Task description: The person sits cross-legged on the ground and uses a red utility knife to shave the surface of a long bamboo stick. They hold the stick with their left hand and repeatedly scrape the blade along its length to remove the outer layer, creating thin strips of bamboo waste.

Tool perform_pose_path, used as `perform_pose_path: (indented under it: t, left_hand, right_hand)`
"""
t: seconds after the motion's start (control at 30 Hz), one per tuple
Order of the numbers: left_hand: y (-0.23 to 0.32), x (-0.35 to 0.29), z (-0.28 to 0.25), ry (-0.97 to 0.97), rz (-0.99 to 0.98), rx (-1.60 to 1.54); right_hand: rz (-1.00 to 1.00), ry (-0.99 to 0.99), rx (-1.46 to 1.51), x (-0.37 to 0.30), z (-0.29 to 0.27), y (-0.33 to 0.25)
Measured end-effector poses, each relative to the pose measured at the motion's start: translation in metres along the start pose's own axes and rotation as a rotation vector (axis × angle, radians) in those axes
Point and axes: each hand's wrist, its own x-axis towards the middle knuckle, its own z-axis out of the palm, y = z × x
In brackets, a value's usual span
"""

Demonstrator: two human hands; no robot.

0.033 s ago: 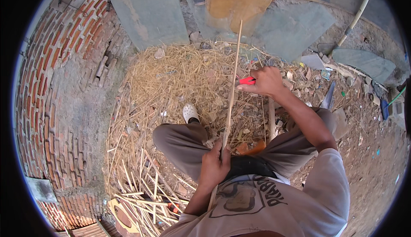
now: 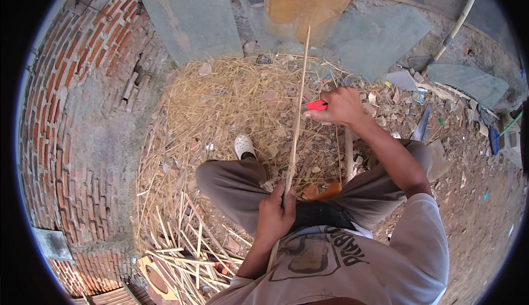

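Note:
A long, thin bamboo strip runs from my lap up and away, tilted slightly to the right at its far end. My left hand is closed around its near part, just above my lap. Farther along, my right hand grips a red-handled knife against or very close to the right edge of the strip. The blade is too small to make out, so I cannot tell whether it touches.
Shavings and rubble cover the ground ahead. Several cut strips lie piled at lower left, near a brick wall. A white shoe is by my left knee. Flat panels and a pale pipe stand at the back.
My right hand and the red-handled knife have shifted very slightly to the left. My left hand keeps its hold on the strip.

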Motion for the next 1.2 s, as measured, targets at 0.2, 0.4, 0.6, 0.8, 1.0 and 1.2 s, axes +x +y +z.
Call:
perform_pose_path:
  t: [0.2,0.4,0.6,0.8,1.0,1.2]
  left_hand:
    - [0.012,-0.016,-0.004,-0.152,-0.116,0.044]
    - [0.025,-0.022,-0.009,-0.280,-0.258,0.025]
    - [0.033,-0.054,-0.023,-0.358,-0.319,-0.060]
    - [-0.005,-0.064,-0.031,-0.295,-0.536,-0.559]
    - [-0.006,-0.011,-0.030,-0.225,-0.513,-0.774]
    - [0.010,-0.006,-0.020,-0.228,-0.508,-0.711]
  right_hand:
    - [0.247,0.053,0.035,0.013,-0.001,0.034]
    - [0.350,0.079,-0.037,0.026,0.001,0.074]
    - [0.712,0.134,0.049,0.042,-0.013,0.129]
    - [0.798,-0.008,0.235,0.035,-0.018,0.140]
    - [0.080,-0.046,0.245,-0.022,-0.012,-0.016]
    - [-0.240,0.015,0.199,-0.046,-0.015,-0.057]
